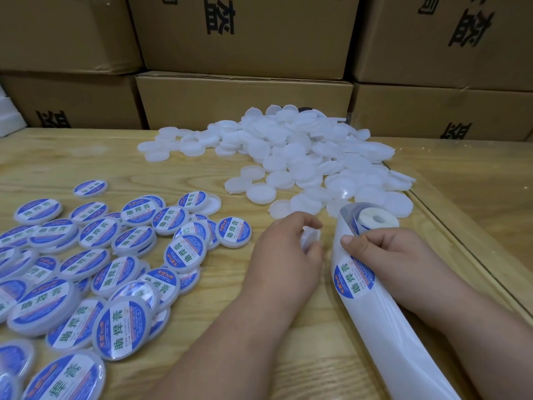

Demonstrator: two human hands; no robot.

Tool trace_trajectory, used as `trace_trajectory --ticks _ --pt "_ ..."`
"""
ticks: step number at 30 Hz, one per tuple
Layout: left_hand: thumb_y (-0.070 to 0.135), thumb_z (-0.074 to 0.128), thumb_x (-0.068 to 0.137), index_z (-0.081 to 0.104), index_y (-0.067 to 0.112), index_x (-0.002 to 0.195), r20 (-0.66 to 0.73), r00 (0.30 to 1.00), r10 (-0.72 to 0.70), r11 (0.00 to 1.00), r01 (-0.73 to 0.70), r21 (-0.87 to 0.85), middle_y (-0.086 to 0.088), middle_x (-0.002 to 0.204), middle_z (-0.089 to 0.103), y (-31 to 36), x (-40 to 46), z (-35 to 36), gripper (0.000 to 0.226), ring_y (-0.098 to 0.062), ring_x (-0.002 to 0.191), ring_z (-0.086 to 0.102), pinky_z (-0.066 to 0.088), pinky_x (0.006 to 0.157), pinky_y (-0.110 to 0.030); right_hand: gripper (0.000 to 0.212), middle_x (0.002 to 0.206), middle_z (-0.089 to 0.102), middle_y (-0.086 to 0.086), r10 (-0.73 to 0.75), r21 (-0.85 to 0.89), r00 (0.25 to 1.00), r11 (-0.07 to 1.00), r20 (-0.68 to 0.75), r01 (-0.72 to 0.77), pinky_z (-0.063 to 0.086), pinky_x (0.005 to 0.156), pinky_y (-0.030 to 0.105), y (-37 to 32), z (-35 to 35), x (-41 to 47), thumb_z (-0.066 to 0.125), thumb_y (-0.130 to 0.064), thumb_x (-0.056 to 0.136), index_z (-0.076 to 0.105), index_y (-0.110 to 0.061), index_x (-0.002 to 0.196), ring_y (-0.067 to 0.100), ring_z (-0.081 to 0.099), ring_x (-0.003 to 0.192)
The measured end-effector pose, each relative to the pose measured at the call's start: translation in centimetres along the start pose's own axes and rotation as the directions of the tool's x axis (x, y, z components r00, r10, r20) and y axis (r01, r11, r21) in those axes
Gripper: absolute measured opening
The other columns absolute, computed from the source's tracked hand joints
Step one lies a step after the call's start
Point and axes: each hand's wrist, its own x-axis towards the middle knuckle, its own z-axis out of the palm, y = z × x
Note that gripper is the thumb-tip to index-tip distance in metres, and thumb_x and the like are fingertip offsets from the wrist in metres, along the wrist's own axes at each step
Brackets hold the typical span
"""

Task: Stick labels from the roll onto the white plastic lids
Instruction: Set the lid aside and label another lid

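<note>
While labelled lids (95,272) crowd eight o'clock, we see more bare lids (302,157) at one; left hand (288,252) curls round one lid (311,237), right hand (383,252) pinches the liner (343,272).

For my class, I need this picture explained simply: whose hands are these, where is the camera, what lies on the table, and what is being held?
There is no machine here. A person works with bare hands, and the single picture comes from a camera worn on the head, looking forward and down.

On the wooden table lie two groups: a pile of plain white lids further back, and, on the left, lids already labelled in blue and white.

The left hand curls its fingers round one plain lid. The right hand pinches the backing strip that unwinds from the label roll; one label sits on the strip just below the thumb. Cardboard boxes are stacked behind.
</note>
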Motion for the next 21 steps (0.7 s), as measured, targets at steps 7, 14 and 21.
trace_trajectory --ticks 7,14,21 --pt "0.017 0.053 0.102 0.054 0.044 0.103 -0.092 0.988 0.121 0.971 -0.137 -0.195 0.015 0.117 0.046 0.9 -0.3 -0.4 0.027 0.002 0.117 0.045 0.033 0.096 -0.007 0.055 0.063 0.060 0.022 0.030 0.093 0.999 0.995 -0.015 -0.029 0.041 0.056 0.031 0.1 0.0 0.0 0.064 -0.044 0.093 0.062 0.008 0.076 0.022 0.052 0.056" --pt "0.034 0.074 0.081 0.058 0.044 0.089 0.213 0.960 0.183 0.925 -0.095 -0.369 0.024 0.077 0.054 1.4 -1.1 -0.5 0.020 0.003 0.069 0.050 0.040 0.067 -0.014 0.041 0.067 0.066 0.022 0.059 0.221 0.998 0.974 -0.031 -0.051 0.044 0.058 0.033 -0.1 0.0 0.2 0.061 -0.038 0.097 0.072 -0.003 0.078 0.024 0.058 0.057" --pt "0.037 0.080 0.077 0.060 0.052 0.104 0.238 0.959 0.151 0.941 -0.066 -0.331 0.024 0.105 0.063 1.5 -1.0 -0.5 0.037 0.004 0.075 0.055 0.050 0.076 -0.021 0.032 0.061 0.060 0.017 0.100 0.259 0.995 0.961 -0.021 -0.092 0.046 0.050 0.030 -0.3 -0.2 0.0 0.062 -0.024 0.091 0.065 -0.001 0.069 0.025 0.057 0.054"
